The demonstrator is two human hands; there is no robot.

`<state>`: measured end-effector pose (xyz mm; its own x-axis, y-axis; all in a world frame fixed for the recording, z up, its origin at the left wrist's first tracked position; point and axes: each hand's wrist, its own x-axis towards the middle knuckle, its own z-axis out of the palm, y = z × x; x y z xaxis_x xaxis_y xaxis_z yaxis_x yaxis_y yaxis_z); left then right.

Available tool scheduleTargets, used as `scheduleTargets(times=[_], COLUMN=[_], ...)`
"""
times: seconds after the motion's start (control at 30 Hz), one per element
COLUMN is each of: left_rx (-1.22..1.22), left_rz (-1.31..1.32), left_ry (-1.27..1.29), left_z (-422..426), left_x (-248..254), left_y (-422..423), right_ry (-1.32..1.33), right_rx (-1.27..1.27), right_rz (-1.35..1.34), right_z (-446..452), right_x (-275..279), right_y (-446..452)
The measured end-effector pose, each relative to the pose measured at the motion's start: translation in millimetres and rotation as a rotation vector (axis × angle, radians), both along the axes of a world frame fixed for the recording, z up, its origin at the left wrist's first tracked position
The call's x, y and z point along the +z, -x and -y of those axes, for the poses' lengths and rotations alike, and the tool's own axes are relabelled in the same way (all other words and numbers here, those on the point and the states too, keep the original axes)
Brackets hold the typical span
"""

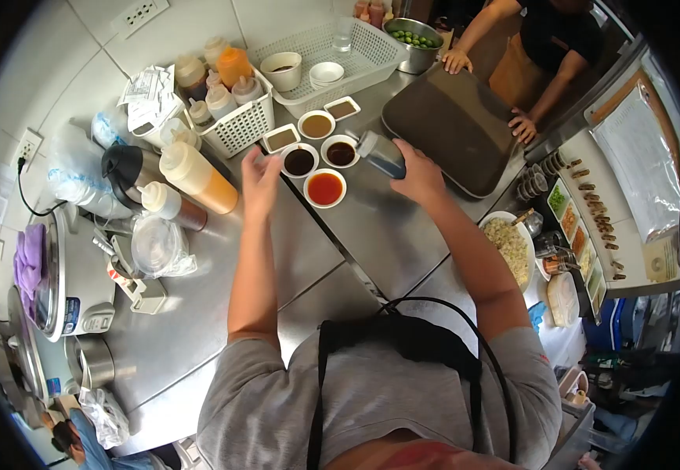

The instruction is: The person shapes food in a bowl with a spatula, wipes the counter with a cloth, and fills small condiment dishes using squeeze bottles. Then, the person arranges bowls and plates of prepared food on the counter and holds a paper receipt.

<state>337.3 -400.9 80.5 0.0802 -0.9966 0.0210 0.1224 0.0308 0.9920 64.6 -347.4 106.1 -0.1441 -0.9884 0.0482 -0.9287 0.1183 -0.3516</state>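
My right hand [421, 174] is wrapped round a squeeze bottle [383, 154] of dark liquid. The bottle is tipped, its nozzle end close to a small bowl of dark sauce [340, 152]. My left hand [261, 182] has its fingers apart and holds nothing, just left of another bowl of dark sauce [300, 160]; its fingertips are slightly blurred. Nearest me in this cluster is a bowl of red sauce [325, 189]. Behind sit a bowl of brown sauce [316, 124] and two small rectangular sauce dishes [281, 139].
A white basket [242, 125] of squeeze bottles stands behind my left hand. Larger bottles [191, 176] are at left. Another person's hands [457, 61] rest on a brown tray [450, 129] at right. A bowl of rice-like food [506, 249] lies beside my right arm.
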Motion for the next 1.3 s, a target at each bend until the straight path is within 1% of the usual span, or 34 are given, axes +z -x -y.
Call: scheduleTargets(times=[0.07, 0.13, 0.27, 0.37, 0.57, 0.67, 0.97, 1.17, 1.3], left_rx=[0.084, 0.136, 0.177, 0.171, 0.121, 0.119, 0.114, 0.042, -0.024], left_rz=[0.014, -0.022, -0.087, -0.103, -0.057, -0.058, -0.102, -0.091, -0.094], left_ry=[-0.096, -0.187, -0.192, -0.18, -0.119, -0.121, -0.13, -0.13, -0.135], left_z=[-17.6, -32.7, -47.6, -52.8, -57.7, -59.2, -56.1, -52.7, -49.4], left_x=[-13.1, -16.8, -22.8, -16.1, -16.0, -15.4, -18.0, -19.4, -15.5], left_y=[-24.6, -43.4, -64.6, -62.9, -63.7, -64.0, -59.9, -43.9, -22.9], right_ry=[-0.127, -0.112, -0.048, -0.116, -0.173, -0.122, -0.14, -0.178, -0.105], right_rx=[-0.014, 0.032, 0.134, 0.172, 0.236, 0.24, 0.227, 0.222, 0.184], right_rz=[-0.26, -0.424, -0.742, -0.92, -0.994, -1.027, -1.015, -0.882, -0.796], right_z=[4.8, 13.8, 39.1, 54.5, 68.4, 73.5, 77.0, 74.6, 64.0], right_x=[-2.4, -8.7, -4.2, 11.5, 35.1, 32.6, 36.3, 31.4, 14.6], right_y=[0.6, 4.5, 1.2, -11.7, -25.0, -24.0, -23.8, -14.5, -1.9])
